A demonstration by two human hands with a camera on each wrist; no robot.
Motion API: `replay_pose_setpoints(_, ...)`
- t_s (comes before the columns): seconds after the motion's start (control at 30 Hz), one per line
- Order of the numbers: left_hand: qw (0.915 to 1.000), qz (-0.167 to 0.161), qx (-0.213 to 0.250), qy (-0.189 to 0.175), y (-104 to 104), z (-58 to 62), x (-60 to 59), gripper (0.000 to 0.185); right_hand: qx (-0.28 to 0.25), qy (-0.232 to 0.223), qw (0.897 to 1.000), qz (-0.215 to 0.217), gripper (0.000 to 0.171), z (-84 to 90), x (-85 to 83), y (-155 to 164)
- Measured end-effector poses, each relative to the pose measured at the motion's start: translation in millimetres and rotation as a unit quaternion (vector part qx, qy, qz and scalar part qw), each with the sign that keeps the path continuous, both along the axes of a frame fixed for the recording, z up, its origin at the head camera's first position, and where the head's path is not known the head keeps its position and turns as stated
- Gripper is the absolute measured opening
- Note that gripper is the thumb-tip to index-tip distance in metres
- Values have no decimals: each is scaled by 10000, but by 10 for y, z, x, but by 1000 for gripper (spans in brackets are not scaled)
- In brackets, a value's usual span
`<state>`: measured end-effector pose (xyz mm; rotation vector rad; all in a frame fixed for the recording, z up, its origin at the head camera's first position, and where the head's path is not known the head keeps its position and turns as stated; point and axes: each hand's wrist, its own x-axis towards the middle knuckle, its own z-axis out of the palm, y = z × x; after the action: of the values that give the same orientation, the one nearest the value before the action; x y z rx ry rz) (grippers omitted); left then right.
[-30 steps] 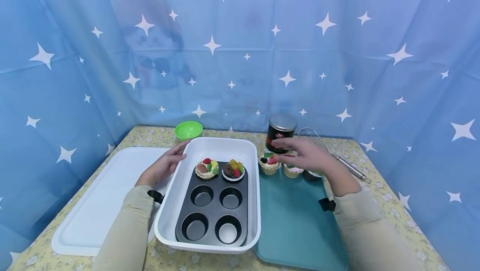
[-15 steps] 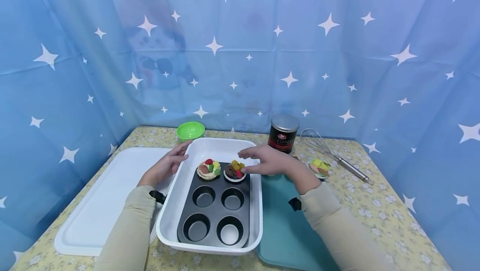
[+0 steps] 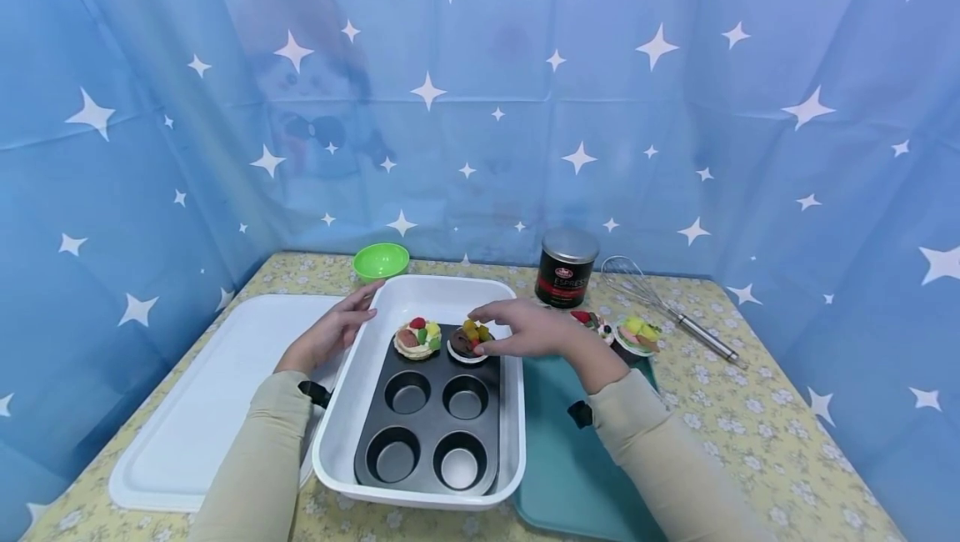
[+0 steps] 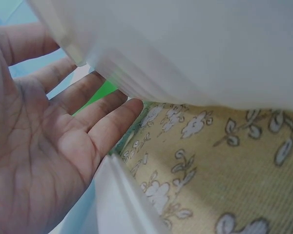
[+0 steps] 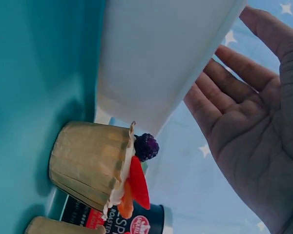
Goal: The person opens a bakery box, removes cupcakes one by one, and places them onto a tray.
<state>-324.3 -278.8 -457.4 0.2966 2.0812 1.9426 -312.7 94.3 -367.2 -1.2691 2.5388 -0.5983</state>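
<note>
Chocolate cupcake (image 3: 459, 345) is sitting in the muffin pan's (image 3: 436, 421) far right cup, inside the white tray (image 3: 512, 442). Right hand (image 3: 538, 328) is framing its topping, thumb and fingers apart; can't tell if they're gripping. Left hand (image 3: 327, 337) is resting loosely straight fingers against the tray's left side, gripping nothing.

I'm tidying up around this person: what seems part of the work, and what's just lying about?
Likely in the work:
chocolate cupcake, at the right hand
cream cupcake
muffin pan
white dish, at the left hand
perhaps teal tray, cupcakes on it

Apparently lying about:
green bowl
espresso tin
whisk
white board
</note>
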Motion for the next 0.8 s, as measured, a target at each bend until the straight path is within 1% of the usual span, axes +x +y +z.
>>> replay_pose_setpoints(0.13,10000,21,-24,59,-1,9,-10,63,-117,-59,9998,-126,58,-28,-3,-7)
replay_pose_setpoints(0.3,9999,-4,-59,110,-7,7,-4,64,-163,-137,9997,-109,58,-133,-23,-19)
replay_pose_setpoints(0.47,10000,16,-19,56,-5,3,10,64,-189,-20,9997,-144,68,-232,-29,-51)
replay_pose_setpoints(0.53,10000,39,-2,47,-2,4,13,63,-174,48,9996,-229,72,-263,-18,-72)
replay_pose_setpoints(0.63,10000,35,-32,73,-3,4,14,64,41,154,9988,-455,77,-293,21,-111)
replay_pose_setpoints(0.8,10000,14,-10,-8,-8,-9,-2,63,436,491,9942,-850,79,-347,90,-172)
